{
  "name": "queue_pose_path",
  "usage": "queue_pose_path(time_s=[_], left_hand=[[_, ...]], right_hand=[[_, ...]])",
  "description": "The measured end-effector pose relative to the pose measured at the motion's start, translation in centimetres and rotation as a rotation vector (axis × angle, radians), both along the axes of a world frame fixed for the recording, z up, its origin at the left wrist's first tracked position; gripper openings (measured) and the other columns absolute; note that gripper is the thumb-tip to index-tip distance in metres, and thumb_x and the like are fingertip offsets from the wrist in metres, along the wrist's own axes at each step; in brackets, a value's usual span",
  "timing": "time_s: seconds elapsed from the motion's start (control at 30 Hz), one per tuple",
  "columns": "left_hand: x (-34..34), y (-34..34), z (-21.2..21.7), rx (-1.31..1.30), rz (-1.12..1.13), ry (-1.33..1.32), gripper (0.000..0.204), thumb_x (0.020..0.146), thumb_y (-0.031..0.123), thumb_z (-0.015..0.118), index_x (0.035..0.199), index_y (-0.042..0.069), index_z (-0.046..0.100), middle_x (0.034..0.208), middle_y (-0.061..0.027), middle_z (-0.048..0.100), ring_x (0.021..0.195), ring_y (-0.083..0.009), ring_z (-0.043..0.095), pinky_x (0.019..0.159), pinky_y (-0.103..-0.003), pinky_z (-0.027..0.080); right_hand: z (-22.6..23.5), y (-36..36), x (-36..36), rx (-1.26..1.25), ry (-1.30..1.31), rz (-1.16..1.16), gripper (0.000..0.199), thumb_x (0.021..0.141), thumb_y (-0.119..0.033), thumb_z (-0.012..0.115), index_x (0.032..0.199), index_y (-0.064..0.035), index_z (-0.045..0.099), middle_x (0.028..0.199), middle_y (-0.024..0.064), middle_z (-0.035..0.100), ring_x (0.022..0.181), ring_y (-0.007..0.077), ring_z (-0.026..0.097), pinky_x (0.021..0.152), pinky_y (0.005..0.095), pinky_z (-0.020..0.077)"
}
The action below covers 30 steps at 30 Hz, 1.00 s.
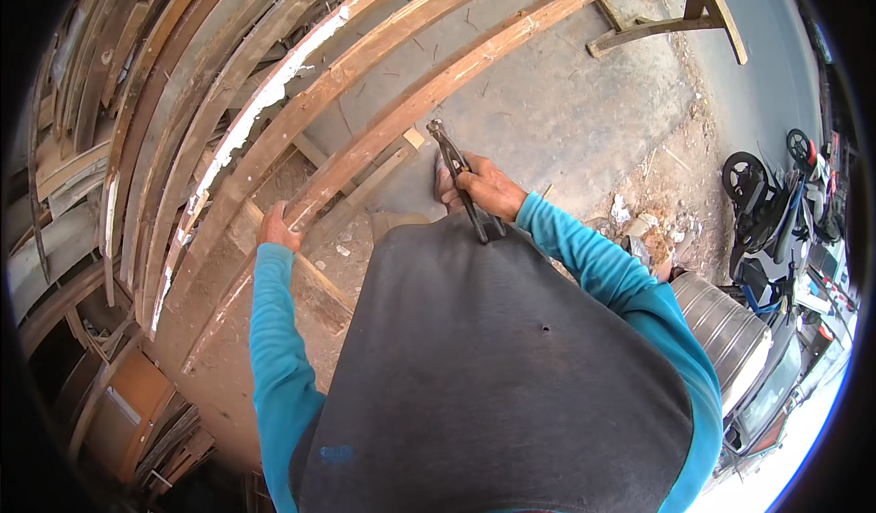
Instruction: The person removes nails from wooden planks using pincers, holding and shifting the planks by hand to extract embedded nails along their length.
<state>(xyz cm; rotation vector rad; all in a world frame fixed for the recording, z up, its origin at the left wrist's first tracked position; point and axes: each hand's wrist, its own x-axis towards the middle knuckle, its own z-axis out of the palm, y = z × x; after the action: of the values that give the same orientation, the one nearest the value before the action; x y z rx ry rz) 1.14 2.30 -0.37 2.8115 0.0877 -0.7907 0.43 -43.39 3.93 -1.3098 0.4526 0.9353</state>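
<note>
Holding our right hand [493, 190] closed around the pincers [451, 156], we have our left hand [277, 228] curled over the plank [411, 108] slanting ahead, beside other boards [339, 77] — we should steady it firmly and grip the pincers low for leverage.

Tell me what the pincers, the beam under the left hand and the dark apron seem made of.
Pincers: probably steel; dark, worn, with faint metallic sheen. Beam: wood; rough, scuffed brown, paler streaks along it. Apron: leather or coated fabric, unclear which; smooth, matte, softly creased.
</note>
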Motion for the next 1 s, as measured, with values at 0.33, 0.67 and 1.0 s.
queue_pose_path(time_s=[0.33, 0.67, 1.0], left_hand=[[-2.1, -0.4, -0.4, 0.021, -0.015, -0.154, 0.068, 0.061, 0.016, 0.088, 0.121, 0.011, 0.057, 0.117, -0.0146, 0.06, 0.117, -0.0369, 0.057, 0.095, -0.049, 0.047], [-3.1, -1.3, 0.4, 0.06, 0.031, -0.224, 0.068, 0.061, 0.019, 0.089, 0.119, 0.012, 0.054, 0.119, -0.0136, 0.055, 0.122, -0.0344, 0.052, 0.103, -0.049, 0.038], [1.1, 1.2, 0.8, -0.004, -0.034, 0.127, 0.076, 0.063, 0.031, 0.085, 0.13, 0.008, 0.057, 0.128, -0.0224, 0.063, 0.12, -0.0401, 0.06, 0.102, -0.047, 0.049]], right_hand=[[2.0, -3.4, 4.2, 0.118, 0.053, 0.023, 0.055, 0.097, -0.006, 0.042, 0.15, 0.0003, 0.033, 0.125, 0.0214, 0.064, 0.105, 0.034, 0.071, 0.093, 0.0443, 0.0596], [2.0, -2.0, 5.2, 0.128, 0.187, -0.104, 0.033, 0.097, -0.007, 0.044, 0.13, -0.0021, 0.047, 0.084, 0.0096, 0.057, 0.068, 0.022, 0.061, 0.061, 0.0396, 0.0547], [-6.7, 12.1, -1.8, -0.872, -0.731, -0.396, 0.032, 0.095, -0.021, 0.049, 0.119, -0.0007, 0.051, 0.095, 0.0284, 0.066, 0.088, 0.0444, 0.067, 0.079, 0.0519, 0.052]])
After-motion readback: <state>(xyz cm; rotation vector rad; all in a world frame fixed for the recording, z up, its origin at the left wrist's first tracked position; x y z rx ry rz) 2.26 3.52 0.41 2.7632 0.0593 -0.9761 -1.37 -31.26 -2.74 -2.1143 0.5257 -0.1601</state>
